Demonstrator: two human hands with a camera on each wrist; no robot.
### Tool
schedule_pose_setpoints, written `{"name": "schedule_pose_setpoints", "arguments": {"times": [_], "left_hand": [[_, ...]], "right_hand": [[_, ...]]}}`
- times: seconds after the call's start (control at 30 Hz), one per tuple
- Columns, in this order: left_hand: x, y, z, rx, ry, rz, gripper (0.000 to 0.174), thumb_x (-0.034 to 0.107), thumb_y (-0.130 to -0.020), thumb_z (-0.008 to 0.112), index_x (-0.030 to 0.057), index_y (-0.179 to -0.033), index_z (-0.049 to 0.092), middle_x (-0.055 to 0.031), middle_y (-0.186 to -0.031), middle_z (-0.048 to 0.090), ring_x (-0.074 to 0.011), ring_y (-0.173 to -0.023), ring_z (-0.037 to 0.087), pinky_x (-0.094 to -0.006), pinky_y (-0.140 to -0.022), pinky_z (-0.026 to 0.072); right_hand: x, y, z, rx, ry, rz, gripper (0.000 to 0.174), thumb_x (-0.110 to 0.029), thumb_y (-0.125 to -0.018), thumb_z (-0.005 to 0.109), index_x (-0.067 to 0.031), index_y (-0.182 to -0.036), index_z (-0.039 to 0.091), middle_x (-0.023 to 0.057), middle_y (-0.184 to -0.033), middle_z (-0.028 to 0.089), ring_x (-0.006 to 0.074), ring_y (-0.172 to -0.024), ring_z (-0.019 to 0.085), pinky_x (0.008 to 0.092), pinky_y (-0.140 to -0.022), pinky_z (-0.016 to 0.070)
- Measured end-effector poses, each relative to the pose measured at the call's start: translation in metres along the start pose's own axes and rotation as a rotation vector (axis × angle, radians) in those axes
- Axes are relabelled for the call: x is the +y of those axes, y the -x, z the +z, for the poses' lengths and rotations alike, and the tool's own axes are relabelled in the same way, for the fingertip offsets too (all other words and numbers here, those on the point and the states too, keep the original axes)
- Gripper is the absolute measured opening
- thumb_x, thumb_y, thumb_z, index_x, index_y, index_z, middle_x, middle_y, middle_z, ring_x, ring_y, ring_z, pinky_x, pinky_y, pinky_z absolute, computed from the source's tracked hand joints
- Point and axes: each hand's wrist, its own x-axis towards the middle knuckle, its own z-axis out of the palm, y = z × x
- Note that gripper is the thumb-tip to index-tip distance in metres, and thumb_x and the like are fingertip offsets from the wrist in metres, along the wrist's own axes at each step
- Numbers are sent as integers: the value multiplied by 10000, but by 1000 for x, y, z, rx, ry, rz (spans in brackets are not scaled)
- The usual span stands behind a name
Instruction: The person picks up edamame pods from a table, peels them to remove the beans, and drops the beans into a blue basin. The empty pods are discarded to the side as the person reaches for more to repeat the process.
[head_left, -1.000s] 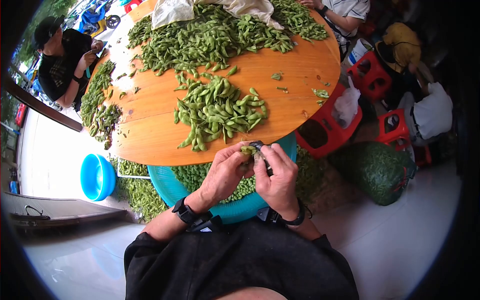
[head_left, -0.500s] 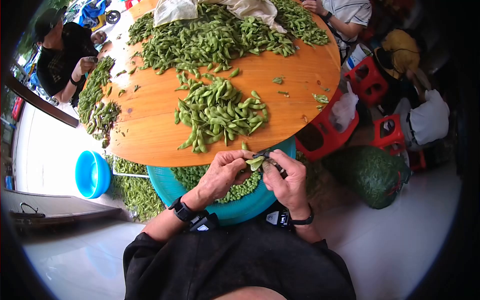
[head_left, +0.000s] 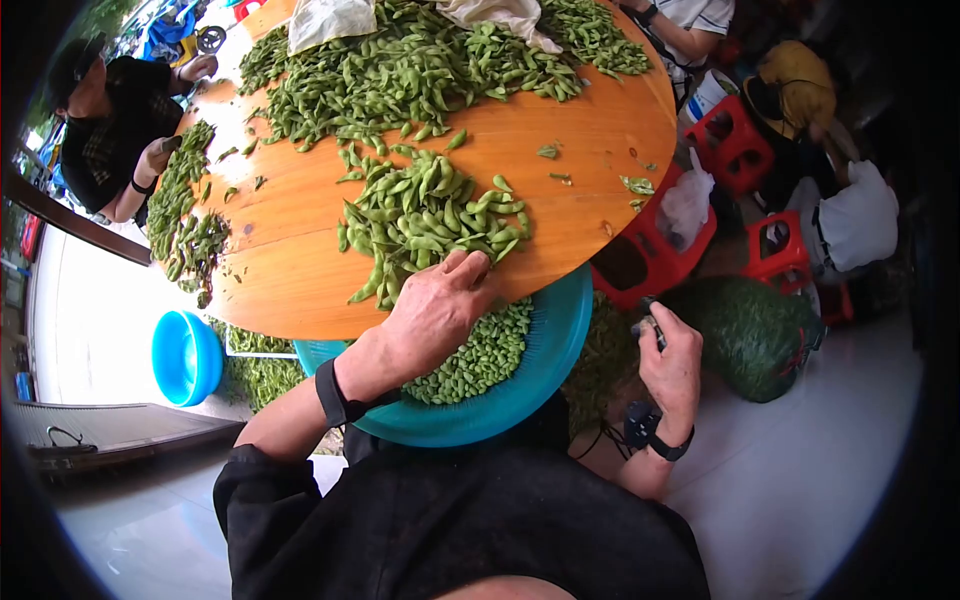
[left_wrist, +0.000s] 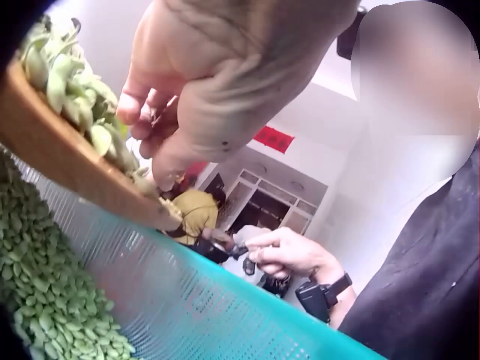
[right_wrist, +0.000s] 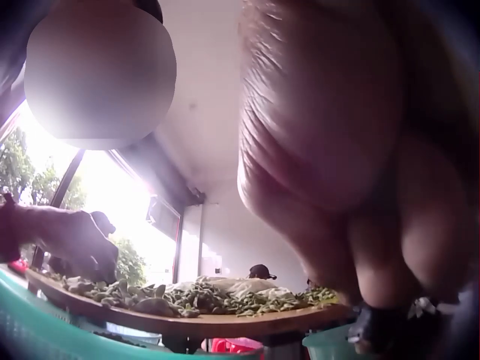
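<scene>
Edamame pods (head_left: 430, 215), piled at near edge of counter (head_left: 300, 290). Left hand (head_left: 435, 305) beside them, fingers bent, can't tell if pinching; right hand (head_left: 672, 370) well apart, fingers curled, contents unclear. Pinch one lightly, avoid dragging others.

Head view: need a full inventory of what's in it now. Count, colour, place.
table: 1, orange-brown, centre
pods: too many to count, green, in piles on table
cloth: two visible pieces, whitish, far pile
large basin: 1, teal, below near table edge
beans: uncounted, green, in large basin
small basin: 1, blue, left
green heap: 1, between basins
stools: at least 3, red, right
plastic bag: 1, whitish, on a stool
sack: 1, dark green, right
other people: at least 3, left and right
dark item: 1, unclear, in right hand
wristbands: 2, black
hands: 2, left at near pods, right off table
</scene>
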Motion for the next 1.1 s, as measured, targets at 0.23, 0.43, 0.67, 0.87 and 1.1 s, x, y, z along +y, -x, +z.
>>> {"name": "schedule_pose_setpoints", "arguments": {"times": [0.23, 0.43, 0.67, 0.87, 1.1], "left_hand": [[14, -5, -11, 88, 368, -196, 193, 9, -787, 731, 30, -900, 576, -84, -831, 602, -211, -754, 618, -352, -632, 521], [18, 3, -10, 55, 849, -425, 153, -2, -842, 747, 5, -881, 598, -31, -745, 634, -64, -681, 604, -244, -616, 500], [19, 5, -7, 98, 773, -332, 114, -39, -854, 709, 5, -869, 604, -21, -760, 644, -51, -694, 605, -231, -602, 491], [11, 5, -6, -8, 1299, -463, 161, -52, -884, 670, 24, -934, 537, -24, -761, 632, -71, -650, 593, -231, -555, 477], [13, 4, -10, 56, 1167, -458, 237, -64, -864, 677, 37, -983, 499, -19, -714, 618, -57, -642, 585, -233, -560, 479]], "right_hand": [[-49, -1, 44, -213, -619, 73, 184, 6, -898, 603, 48, -1070, 654, 63, -786, 629, 107, -624, 583, 265, -555, 465], [-78, -4, 69, -470, -1065, 239, 224, -49, -969, 564, 55, -1157, 627, -43, -670, 488, 25, -540, 450, 210, -466, 365], [-79, -1, 71, -447, -1200, 272, 219, -48, -988, 543, 54, -1165, 624, -45, -647, 456, 27, -530, 401, 216, -471, 328], [-77, -2, 76, -420, -1252, 222, 206, -40, -990, 533, 38, -1158, 624, -49, -650, 453, 23, -536, 388, 209, -473, 310], [-79, -5, 72, -464, -1247, 176, 209, -43, -999, 518, 42, -1163, 614, -42, -690, 450, 21, -550, 386, 204, -482, 312]]}}
